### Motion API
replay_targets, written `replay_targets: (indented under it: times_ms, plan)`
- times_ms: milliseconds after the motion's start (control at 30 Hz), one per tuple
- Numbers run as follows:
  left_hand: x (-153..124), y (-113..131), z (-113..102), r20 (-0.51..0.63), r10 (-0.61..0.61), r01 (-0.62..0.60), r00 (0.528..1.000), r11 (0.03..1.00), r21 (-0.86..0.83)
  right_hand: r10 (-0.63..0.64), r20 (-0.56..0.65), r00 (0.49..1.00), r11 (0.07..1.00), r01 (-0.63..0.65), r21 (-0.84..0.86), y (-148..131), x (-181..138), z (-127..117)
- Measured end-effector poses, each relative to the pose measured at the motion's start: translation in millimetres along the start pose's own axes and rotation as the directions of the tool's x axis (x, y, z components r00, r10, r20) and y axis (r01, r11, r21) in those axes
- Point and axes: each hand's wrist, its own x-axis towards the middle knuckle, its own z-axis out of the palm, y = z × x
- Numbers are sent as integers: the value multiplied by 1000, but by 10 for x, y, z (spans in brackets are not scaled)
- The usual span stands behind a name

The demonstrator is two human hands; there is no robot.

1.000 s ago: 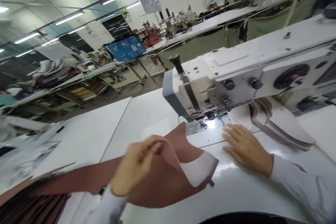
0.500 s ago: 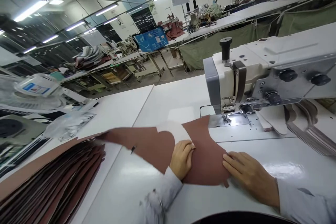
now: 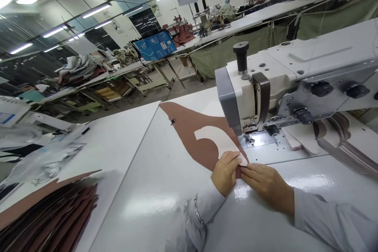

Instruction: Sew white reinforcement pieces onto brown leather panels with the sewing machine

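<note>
A reddish-brown leather-like panel (image 3: pixel 195 138) lies on the white table, its right edge close to the sewing machine's needle area (image 3: pixel 251 138). On top of it rests a white curved piece (image 3: pixel 211 133), its narrow end under my fingers. My left hand (image 3: pixel 226 173) is closed with bent fingers on the white piece, pressing it onto the panel. Just to its right, my right hand (image 3: pixel 267 185) has its fingers together, gripping the panel's near corner; the thumb is mostly hidden. A small black mark or clip (image 3: pixel 173 121) shows on the panel's left edge.
The sewing machine head (image 3: pixel 245 94) stands at right. Beyond it lie stacked pale, curved pieces (image 3: pixel 339 138). A pile of brown panels (image 3: pixel 56 212) sits at lower left, with clear plastic bags (image 3: pixel 47 153) behind. Another worktable (image 3: pixel 260 17) runs along the back.
The brown panel has come away from the pile and turned, its long end now pointing away from me. Both hands have moved closer together at its near corner, beside the machine.
</note>
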Motion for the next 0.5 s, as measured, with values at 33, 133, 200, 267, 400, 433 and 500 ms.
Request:
replay_targets:
  times_ms: [33,133,200,267,400,433,500]
  plan:
    - [-2,3,-5,-3,-5,5,1000,1000,-6,9,-1,1000,1000,-9,15,-3,5,-9]
    - [18,-56,-23,-33,-12,11,999,1000,-12,38,29,999,999,-39,35,-16,10,-19]
    - [28,-87,-20,-53,-7,5,999,999,-47,50,51,997,998,-52,39,-24,9,-19]
    - [27,-87,-11,-57,1,-6,998,997,-83,55,62,997,998,-57,31,-26,8,-17]
    - [11,-48,-12,-26,-3,1,1000,997,-80,41,40,998,999,-42,15,-21,1,-5]
    - [7,-45,-16,-17,3,-4,1000,997,-71,39,37,999,999,-40,16,-22,-2,-1]
    - [-1,-49,-18,-11,18,-18,1000,999,-43,45,46,998,999,-46,22,-26,-8,5]
